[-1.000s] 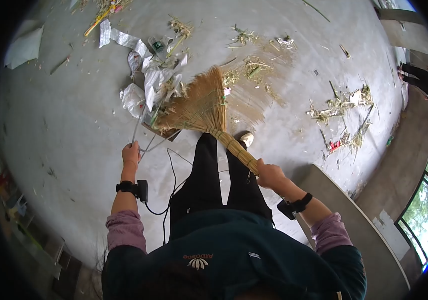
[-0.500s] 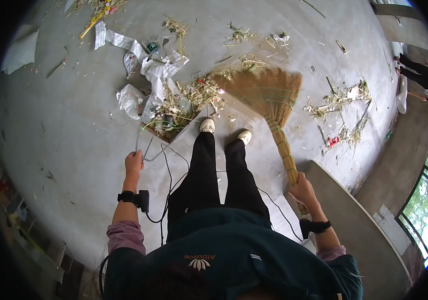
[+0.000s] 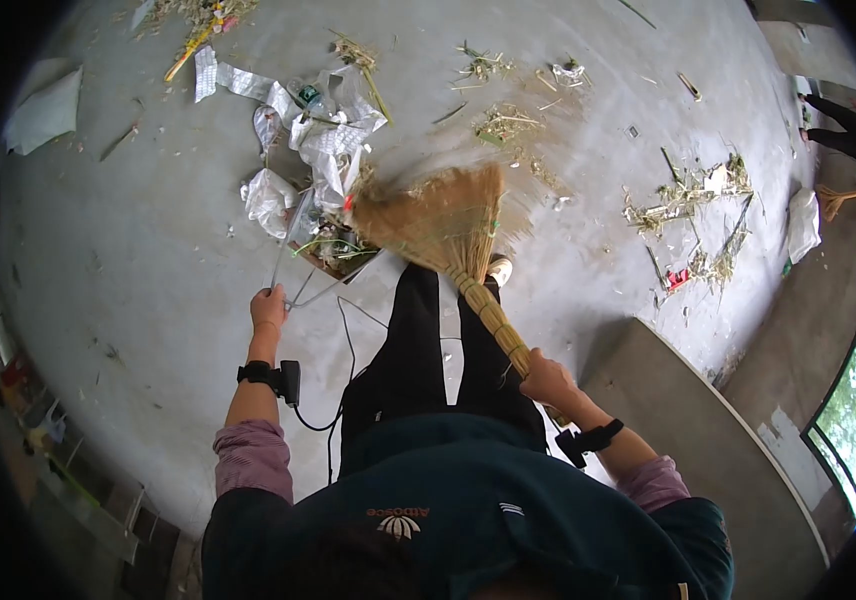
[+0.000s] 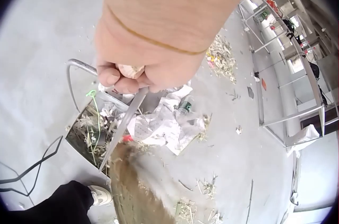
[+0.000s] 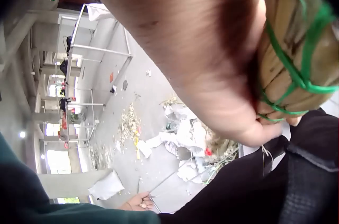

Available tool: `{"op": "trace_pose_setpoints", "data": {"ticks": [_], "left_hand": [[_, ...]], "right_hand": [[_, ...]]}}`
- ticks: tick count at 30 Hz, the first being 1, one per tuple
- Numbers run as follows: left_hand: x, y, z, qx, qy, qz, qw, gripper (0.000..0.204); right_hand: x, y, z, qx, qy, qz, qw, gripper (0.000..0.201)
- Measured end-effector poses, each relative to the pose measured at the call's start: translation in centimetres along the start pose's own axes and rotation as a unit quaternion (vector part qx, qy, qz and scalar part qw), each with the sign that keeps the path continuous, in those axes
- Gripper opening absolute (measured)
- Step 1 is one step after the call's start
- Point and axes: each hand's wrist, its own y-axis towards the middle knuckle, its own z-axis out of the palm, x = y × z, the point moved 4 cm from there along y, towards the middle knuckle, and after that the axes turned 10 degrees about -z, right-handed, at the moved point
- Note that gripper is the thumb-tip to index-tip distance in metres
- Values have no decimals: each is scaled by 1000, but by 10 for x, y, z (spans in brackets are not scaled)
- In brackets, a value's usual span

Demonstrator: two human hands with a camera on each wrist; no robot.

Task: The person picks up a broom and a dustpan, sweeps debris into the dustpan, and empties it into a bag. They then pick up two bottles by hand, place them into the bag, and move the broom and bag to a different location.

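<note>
My left hand (image 3: pixel 268 306) grips the bent metal handle (image 4: pixel 124 126) of a dustpan (image 4: pixel 85 154), which rests on the floor heaped with straw, scraps and crumpled white plastic (image 3: pixel 333 145). In the right hand (image 3: pixel 550 380) is the handle of a straw broom (image 3: pixel 438 215), bound with green ties in the right wrist view. Its bristles fan out ahead of my feet, and their left edge overlaps the dustpan's open side in the head view. The bristles look blurred in the left wrist view and hide part of the debris.
Straw litter (image 3: pixel 698 195) lies on the floor to the right, with smaller clumps (image 3: pixel 503 122) ahead. A low wall (image 3: pixel 688 420) stands by my right side. Another person (image 3: pixel 853 135) is at the far right, near a white sack (image 3: pixel 803 225). A black cable (image 3: pixel 348 345) trails by my left leg.
The broom first swung right, away from the dustpan, then came back left so its bristles reach the debris at the dustpan's mouth. My left hand stays nearly in place.
</note>
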Motion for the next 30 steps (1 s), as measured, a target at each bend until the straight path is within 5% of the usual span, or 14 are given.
{"op": "trace_pose_setpoints", "data": {"ticks": [6, 10, 14, 17, 20, 22, 23, 25, 30], "left_hand": [[-2, -4, -3, 8, -4, 0, 1000, 22], [-2, -3, -5, 14, -20, 4, 1000, 22], [1, -2, -6, 16, -53, -4, 998, 21], [4, -2, -10, 38, -40, -1, 998, 19], [15, -4, -19, -80, -79, 22, 993, 17], [29, 9, -32, -199, -4, 194, 961, 16], [38, 7, -32, -203, -8, 196, 959, 16], [36, -21, -20, -111, -80, 171, 976, 16], [15, -115, 58, 98, -83, 64, 990, 19]], "right_hand": [[-7, -45, -8, 42, 62, -17, 997, 38], [-33, -66, -13, -6, 86, 16, 996, 42], [-39, -54, -15, -36, 209, 49, 976, 37], [-36, -26, -8, -68, 186, 35, 979, 35], [-20, -15, -20, -99, 50, -1, 994, 35], [-14, -14, -28, -84, 7, -51, 995, 35], [-14, -14, -34, -87, 5, -55, 995, 35], [-15, -13, -35, 32, 251, -37, 967, 35], [6, 6, -27, 45, 380, -70, 921, 33]]}}
